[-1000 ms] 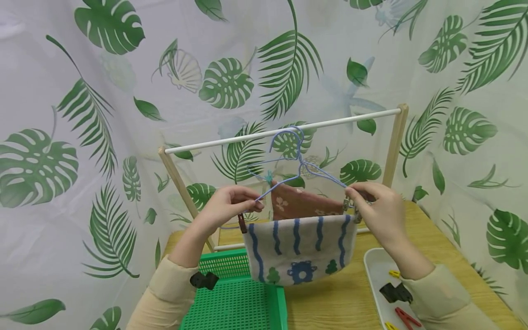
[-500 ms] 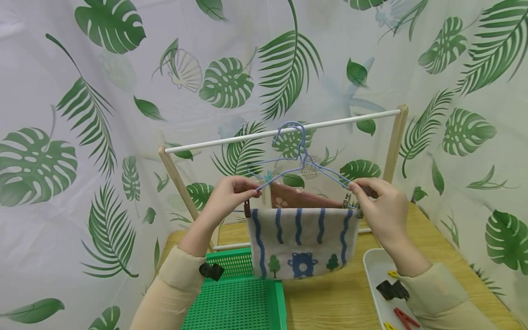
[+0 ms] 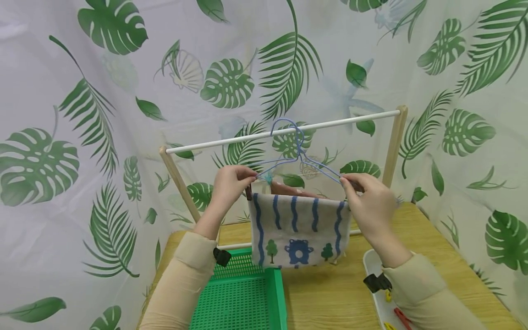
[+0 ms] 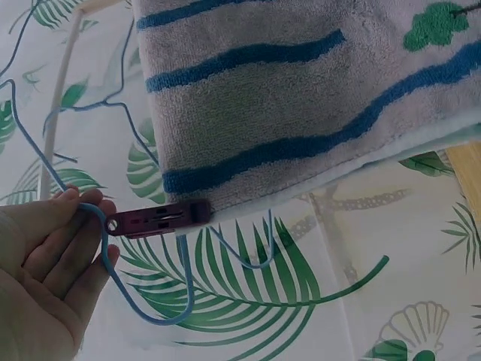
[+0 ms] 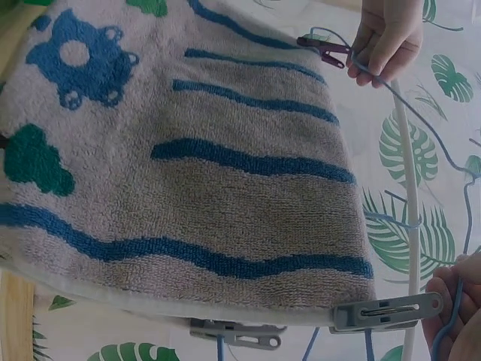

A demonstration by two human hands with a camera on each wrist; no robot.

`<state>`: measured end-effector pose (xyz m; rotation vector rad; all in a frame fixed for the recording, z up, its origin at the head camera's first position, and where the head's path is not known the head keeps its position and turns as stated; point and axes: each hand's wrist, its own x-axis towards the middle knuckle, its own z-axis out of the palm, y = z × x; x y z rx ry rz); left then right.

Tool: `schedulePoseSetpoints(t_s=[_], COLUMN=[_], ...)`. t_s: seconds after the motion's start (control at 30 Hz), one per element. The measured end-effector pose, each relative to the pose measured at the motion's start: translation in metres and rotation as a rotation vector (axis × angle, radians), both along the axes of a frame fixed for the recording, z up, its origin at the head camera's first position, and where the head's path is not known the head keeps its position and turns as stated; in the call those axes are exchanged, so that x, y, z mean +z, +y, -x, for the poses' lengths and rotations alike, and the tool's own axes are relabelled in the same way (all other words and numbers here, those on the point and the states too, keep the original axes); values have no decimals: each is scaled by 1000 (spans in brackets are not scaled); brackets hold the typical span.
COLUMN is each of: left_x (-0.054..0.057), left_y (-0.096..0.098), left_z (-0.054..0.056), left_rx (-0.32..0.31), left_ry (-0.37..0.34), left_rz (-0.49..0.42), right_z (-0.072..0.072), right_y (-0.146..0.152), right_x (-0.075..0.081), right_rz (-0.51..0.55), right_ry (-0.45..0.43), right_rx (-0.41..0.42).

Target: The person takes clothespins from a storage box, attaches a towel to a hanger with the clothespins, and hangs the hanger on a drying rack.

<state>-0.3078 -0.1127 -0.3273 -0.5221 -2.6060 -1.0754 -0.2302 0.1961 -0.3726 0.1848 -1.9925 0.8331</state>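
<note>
A light-coloured towel (image 3: pixel 297 224) with wavy blue stripes, a blue bear and green trees hangs from a blue wire hanger (image 3: pixel 284 160). A dark red clothespin (image 4: pixel 161 218) clips its left corner; a grey clothespin (image 5: pixel 387 310) clips the right one. My left hand (image 3: pixel 231 185) pinches the hanger's left arm, and my right hand (image 3: pixel 369 199) pinches the right arm. The hanger's hook (image 3: pixel 282 120) rises above the white rod (image 3: pixel 338 123); whether it rests on the rod, I cannot tell. Behind the towel, a reddish-pink cloth (image 3: pixel 290 190) hangs from another blue hanger, mostly hidden.
The rod belongs to a rack with wooden legs (image 3: pixel 394 149) standing on a wooden table (image 3: pixel 326 298). A green basket (image 3: pixel 235 293) sits at the front left. At the right, a white tray (image 3: pixel 377 293) holds yellow and red clothespins (image 3: pixel 402 317), partly behind my right sleeve.
Both hands have risen, lifting the hanger and towel. The hook has gone up from below the rod's level to above it. My right hand has lately shifted slightly left.
</note>
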Motion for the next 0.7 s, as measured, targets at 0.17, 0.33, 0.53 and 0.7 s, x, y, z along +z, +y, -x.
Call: schedulePoseSetpoints(t_s=[0.17,0.33,0.53,0.7], left_x=[-1,-4,-11,-19], left_y=[0,1,0,2], left_z=[12,26,37,48], left_rx=[58,105,138,153], left_ry=[64,77,56,51], left_rz=[32,39,19,-12], right_z=[8,15,20,24], right_y=[-10,-20,-32,-37], right_x=[0,0,2,2], right_rz=[-38,-73,-105,-103], right_ry=[-28,-41,-47,-60], right_rx=[0,10,-3,-3])
